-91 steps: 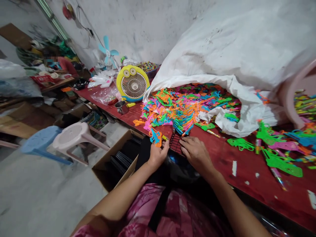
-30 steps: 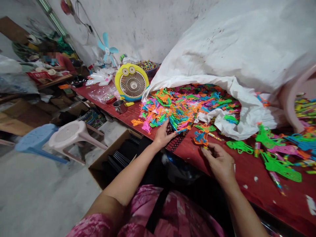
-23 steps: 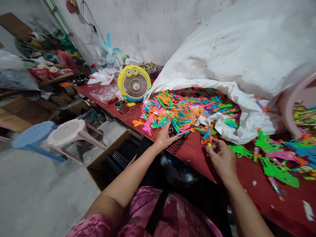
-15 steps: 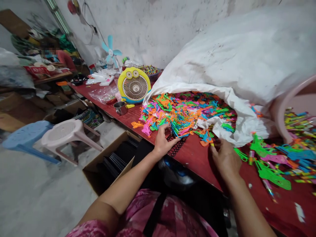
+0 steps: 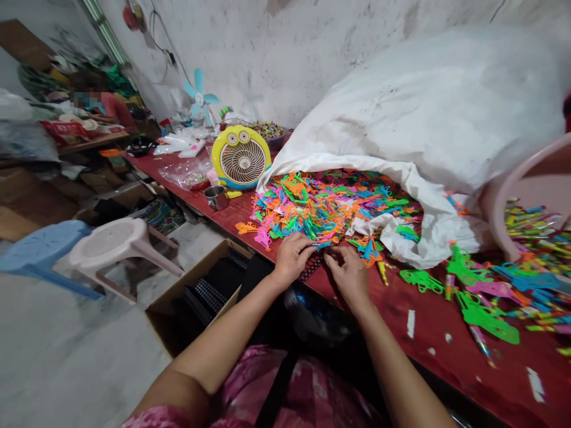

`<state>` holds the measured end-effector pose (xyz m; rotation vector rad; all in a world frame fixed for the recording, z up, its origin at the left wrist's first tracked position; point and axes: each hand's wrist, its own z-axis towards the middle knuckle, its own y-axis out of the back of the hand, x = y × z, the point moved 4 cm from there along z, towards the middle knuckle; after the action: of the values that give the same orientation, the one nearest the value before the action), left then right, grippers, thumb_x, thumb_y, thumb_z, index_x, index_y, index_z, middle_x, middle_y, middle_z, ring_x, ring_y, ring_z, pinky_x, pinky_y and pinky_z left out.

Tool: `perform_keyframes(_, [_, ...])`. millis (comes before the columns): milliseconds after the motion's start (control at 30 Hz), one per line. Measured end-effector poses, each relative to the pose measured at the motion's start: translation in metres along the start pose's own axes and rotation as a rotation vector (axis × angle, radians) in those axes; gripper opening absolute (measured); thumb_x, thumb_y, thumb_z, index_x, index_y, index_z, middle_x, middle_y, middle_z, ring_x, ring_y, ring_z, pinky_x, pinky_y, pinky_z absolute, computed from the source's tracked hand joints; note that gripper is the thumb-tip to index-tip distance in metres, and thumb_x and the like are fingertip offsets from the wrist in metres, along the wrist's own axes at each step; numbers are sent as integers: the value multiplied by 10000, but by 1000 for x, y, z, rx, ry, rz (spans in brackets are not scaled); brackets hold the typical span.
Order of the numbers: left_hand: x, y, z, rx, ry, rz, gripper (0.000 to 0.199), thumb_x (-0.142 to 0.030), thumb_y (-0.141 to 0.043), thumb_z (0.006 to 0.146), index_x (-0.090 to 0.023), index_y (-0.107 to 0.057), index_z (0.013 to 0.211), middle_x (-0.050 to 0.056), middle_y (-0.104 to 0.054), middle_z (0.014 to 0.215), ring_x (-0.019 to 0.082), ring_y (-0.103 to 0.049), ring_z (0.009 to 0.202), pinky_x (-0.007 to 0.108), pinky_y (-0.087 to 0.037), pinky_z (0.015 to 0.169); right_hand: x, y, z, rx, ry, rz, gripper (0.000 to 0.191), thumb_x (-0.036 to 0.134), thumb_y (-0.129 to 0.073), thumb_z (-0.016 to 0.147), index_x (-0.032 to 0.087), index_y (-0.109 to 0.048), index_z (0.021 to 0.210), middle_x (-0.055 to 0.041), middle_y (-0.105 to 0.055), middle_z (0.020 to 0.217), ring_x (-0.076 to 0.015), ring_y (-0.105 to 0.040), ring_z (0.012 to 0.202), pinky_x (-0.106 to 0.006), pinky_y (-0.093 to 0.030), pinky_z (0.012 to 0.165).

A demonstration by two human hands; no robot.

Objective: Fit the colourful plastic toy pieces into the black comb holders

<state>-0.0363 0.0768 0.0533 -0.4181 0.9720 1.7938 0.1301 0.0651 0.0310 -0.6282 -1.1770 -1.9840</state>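
Note:
My left hand (image 5: 291,258) is closed at the table's front edge, thumb and fingers pinching a small blue plastic piece (image 5: 323,244). Close beside it, my right hand (image 5: 348,272) has its fingertips drawn together at the piece's other end; whatever they pinch is too small to make out. Under both hands lies a black mesh strip (image 5: 311,268), partly covered. Just beyond is a heap of colourful flat plastic pieces (image 5: 307,205), spilling from a large white sack (image 5: 401,113). A yellow stick (image 5: 382,272) lies right of my right hand.
A pink tub (image 5: 499,202) of colourful sticks lies tipped at the right, with green pieces (image 5: 488,315) before it. Left of the heap stand a yellow fan (image 5: 243,157) and a metal cup (image 5: 216,198). Below are an open carton (image 5: 167,330) and stools (image 5: 109,244). Another person (image 5: 116,110) sits far left.
My right hand has moved left, from beside the yellow stick to my left hand. The stick and a green piece now show uncovered on the table. My left hand has barely shifted.

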Motion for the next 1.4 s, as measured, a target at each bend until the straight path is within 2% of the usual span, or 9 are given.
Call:
perform_keyframes(133, [10,2,5,67,39,-59,248,-397,-587,941,-191,-713,884,43,-643,844,177,-603,826,305,-484,767,2,-6,2,-74,3,-48,224,405,-573,893,198,-605,815,-36,-585,787,-176,-543,706,-305,-422,669])
perform_keyframes(367, [21,1,10,129,76,-124,297,-445,-587,932,-187,-729,898,24,-623,781,162,-589,768,286,-461,725,10,-2,2,-116,74,-99,216,414,-549,923,206,-609,916,-47,-594,853,-183,-552,762,-326,-456,733])
perform_keyframes(533, [23,-4,11,168,89,-178,289,-438,-606,922,-199,-758,978,31,-660,805,166,-618,782,286,-481,752,9,-4,2,-148,18,140,337,417,-662,832,206,-560,1073,-29,-565,912,-154,-562,745,-300,-501,660])
perform_keyframes(767, [18,-10,2,278,3,-155,262,-309,-576,938,-233,-729,1137,43,-659,880,170,-624,843,279,-497,777,-6,-4,6,-157,-132,345,435,451,-746,749,209,-531,1039,3,-575,867,-116,-559,682,-258,-497,621])
perform_keyframes(867, [18,-7,-3,198,33,-192,230,-256,-584,921,-221,-738,1089,39,-659,865,165,-630,827,287,-508,787,-5,-1,7,-190,-112,285,412,453,-752,748,203,-548,1003,0,-575,880,-116,-566,667,-272,-502,627])
perform_keyframes(967, [27,-1,-4,-59,182,-214,168,-220,-613,890,-194,-717,1019,46,-662,924,163,-635,843,304,-531,802,-1,1,7,-199,-92,202,389,459,-738,764,202,-555,991,-2,-573,859,-124,-569,653,-279,-503,615])
perform_keyframes(1033, [34,0,0,-159,239,-214,293,-223,-692,827,-197,-659,1117,68,-644,1079,185,-640,927,343,-550,846,2,0,6,-195,-83,193,390,457,-727,776,203,-547,1011,-4,-571,850,-128,-566,649,-281,-505,609])
perform_keyframes(1167, [42,-13,14,-21,157,-202,739,-269,-846,682,-218,-513,1340,120,-568,1318,291,-560,1214,483,-469,1057,2,-1,5,-186,-73,208,462,453,-712,785,199,-517,1117,-6,-569,821,-149,-571,668,-297,-511,615])
perform_keyframes(1400, [49,-24,14,34,177,-252,744,-318,-820,723,-203,-475,1373,133,-534,1382,305,-514,1291,489,-435,1097,-4,2,7,-166,-54,141,492,496,-713,766,211,-515,1116,-14,-579,831,-169,-575,694,-332,-511,658])
